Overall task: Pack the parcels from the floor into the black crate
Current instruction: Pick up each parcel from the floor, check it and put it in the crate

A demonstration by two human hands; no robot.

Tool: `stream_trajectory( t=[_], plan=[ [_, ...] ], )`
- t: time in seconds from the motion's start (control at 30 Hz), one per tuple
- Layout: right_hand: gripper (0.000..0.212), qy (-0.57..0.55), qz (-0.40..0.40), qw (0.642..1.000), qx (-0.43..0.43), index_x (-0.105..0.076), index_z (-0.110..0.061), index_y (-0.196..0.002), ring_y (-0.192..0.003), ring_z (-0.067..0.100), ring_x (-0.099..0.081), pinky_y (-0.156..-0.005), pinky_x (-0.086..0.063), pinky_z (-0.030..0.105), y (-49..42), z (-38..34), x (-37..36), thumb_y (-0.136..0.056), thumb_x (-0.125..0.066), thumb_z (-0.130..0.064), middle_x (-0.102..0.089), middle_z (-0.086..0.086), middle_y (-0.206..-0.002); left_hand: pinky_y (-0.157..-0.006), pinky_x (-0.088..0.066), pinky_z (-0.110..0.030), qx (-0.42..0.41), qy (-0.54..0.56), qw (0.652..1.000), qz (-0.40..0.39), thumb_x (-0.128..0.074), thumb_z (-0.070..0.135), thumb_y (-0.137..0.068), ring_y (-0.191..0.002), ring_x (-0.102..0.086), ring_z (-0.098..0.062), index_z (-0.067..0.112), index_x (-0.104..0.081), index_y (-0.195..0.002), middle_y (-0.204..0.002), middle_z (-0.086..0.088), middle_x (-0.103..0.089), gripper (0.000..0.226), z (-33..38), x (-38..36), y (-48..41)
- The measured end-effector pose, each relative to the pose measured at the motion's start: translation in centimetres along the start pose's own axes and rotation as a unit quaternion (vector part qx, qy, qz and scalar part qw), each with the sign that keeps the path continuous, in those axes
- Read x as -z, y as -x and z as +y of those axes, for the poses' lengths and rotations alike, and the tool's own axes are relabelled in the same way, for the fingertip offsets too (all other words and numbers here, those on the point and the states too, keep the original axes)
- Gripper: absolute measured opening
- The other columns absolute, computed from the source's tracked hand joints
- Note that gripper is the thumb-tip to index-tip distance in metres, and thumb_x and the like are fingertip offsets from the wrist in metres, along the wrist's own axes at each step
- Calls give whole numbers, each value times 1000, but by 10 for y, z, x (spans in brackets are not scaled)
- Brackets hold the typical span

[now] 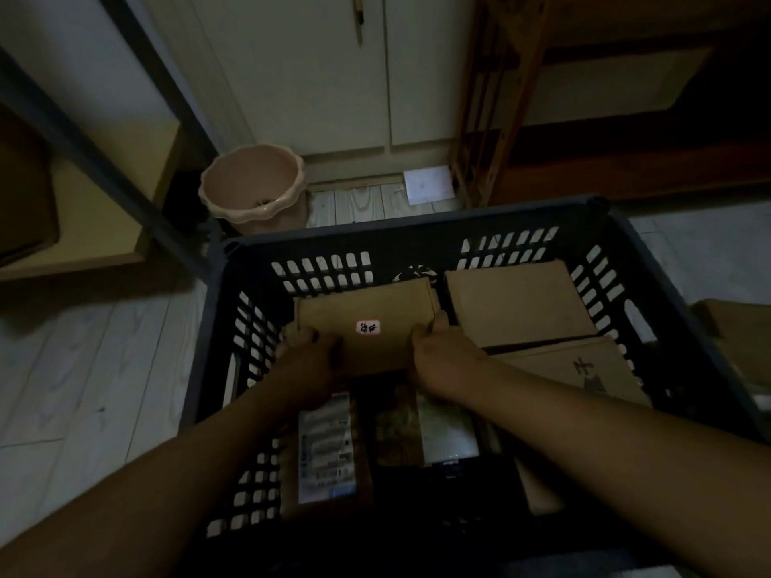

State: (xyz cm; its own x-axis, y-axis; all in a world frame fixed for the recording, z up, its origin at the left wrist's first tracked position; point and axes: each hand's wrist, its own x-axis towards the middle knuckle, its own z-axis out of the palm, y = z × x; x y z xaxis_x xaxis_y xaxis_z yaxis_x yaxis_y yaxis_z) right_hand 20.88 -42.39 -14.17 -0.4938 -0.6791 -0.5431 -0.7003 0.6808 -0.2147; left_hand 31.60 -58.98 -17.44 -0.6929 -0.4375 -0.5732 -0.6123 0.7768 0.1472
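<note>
The black slotted crate (417, 237) fills the lower middle of the head view. Inside it, my left hand (311, 354) and my right hand (438, 354) grip the two near corners of a brown cardboard parcel (367, 310) with a small red-edged sticker, held at the crate's back left. Another brown parcel (517, 302) lies at the back right, and one with dark writing (584, 369) sits in front of it. A parcel with a white shipping label (327, 448) and a pale wrapped parcel (446, 431) lie nearer me, partly hidden by my arms.
A pink scalloped bin (254, 187) stands on the floor behind the crate's left corner. A white sheet (427, 185) lies by the cabinet base. A wooden rack (492, 98) rises at back right. More cardboard (738, 327) sits right of the crate.
</note>
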Motion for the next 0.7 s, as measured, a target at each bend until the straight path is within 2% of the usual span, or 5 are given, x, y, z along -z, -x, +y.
stream_trajectory(
  t=[0.07, 0.17, 0.33, 0.47, 0.7],
  plan=[
    [69, 28, -6, 1000, -1, -17, 1, -147, -129, 40, -31, -104, -36, 42, 0, -1, -3, -95, -52, -28, -2, 31, -152, -110, -26, -48, 3, -7, 1000, 10, -53, 47, -88, -139, -12, -43, 31, -21, -145, -155, -9, -11, 66, 3, -4, 4],
    [67, 116, -6, 993, 8, -24, 3, -145, -134, 41, -22, -108, -30, 45, -2, 0, -10, -94, -50, -32, -16, 27, -151, -115, -14, -49, -29, -39, 999, 25, -45, 47, -92, -141, -12, -40, 29, -20, -146, -157, -11, -6, 62, 8, -6, 11],
    [65, 189, 10, 982, 11, -32, 4, -141, -129, 37, -30, -107, -28, 41, -14, 2, -19, -92, -51, -35, -32, 24, -143, -113, -18, -55, -43, -83, 995, 26, -43, 53, -90, -139, -13, -44, 32, -27, -142, -155, -9, -12, 58, 7, -9, 4],
    [61, 142, 41, 989, 27, -40, -1, -138, -125, 32, -35, -103, -32, 37, -8, 5, -6, -93, -49, -41, -40, 19, -139, -115, -13, -57, -31, -57, 998, 20, -46, 54, -89, -143, 3, -40, 32, -18, -147, -158, -5, -2, 68, 5, 7, 9],
    [57, -1, 3, 1000, -13, -43, -20, -136, -123, 27, -41, -101, -33, 36, 105, 2, 100, -91, -44, -55, -46, 8, -134, -114, -18, -55, -14, 6, 1000, -7, -42, 70, -77, -143, -11, -37, 31, -20, -147, -157, -8, -13, 84, 17, 110, 110]
  ],
)
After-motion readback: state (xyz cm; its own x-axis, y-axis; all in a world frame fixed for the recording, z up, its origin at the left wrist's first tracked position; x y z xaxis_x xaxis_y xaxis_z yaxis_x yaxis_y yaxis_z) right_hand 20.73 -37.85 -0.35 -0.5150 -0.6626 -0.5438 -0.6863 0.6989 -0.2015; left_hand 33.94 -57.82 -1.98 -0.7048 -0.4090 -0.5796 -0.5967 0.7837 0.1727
